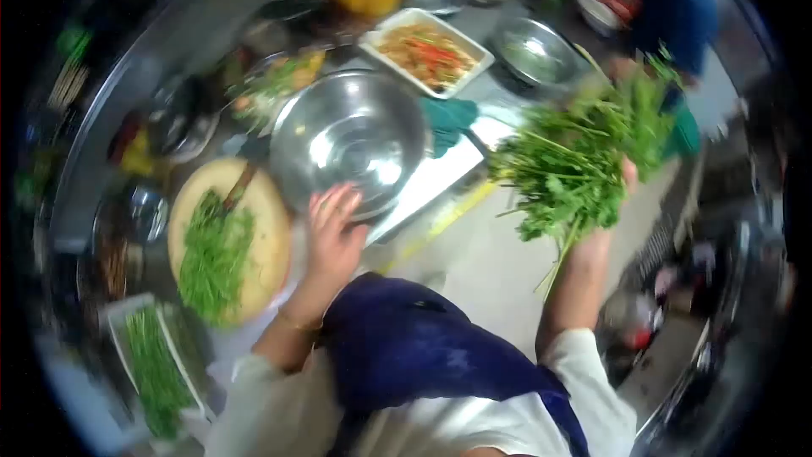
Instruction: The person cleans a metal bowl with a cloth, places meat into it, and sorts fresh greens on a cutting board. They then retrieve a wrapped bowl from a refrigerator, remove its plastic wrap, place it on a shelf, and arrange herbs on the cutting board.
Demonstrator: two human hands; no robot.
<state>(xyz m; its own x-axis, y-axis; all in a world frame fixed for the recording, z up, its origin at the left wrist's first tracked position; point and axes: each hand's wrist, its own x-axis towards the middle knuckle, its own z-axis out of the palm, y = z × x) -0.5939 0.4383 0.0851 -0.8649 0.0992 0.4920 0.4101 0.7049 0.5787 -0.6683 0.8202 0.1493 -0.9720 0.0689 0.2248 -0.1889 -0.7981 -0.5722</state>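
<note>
A large bunch of leafy greens (575,161), probably coriander or celery leaf, is raised on the right with its thin stems hanging down. My right hand (628,176) is closed around it, mostly hidden behind the leaves. Over the near rim of a big steel bowl (355,97) lies my left hand (334,220), fingers apart and holding nothing; whether it presses on the rim I cannot tell. The bowl shows bare, shiny metal inside. To its left, cut greens (211,254) and a knife (239,186) lie on a round chopping board (266,262).
A white tray (485,59) of shredded food with red strips stands behind the bowl, beside a smaller steel bowl (534,51). A green cloth (448,123) lies near it. Long greens fill a white container (118,343) at lower left. Another person (672,8) stands at upper right.
</note>
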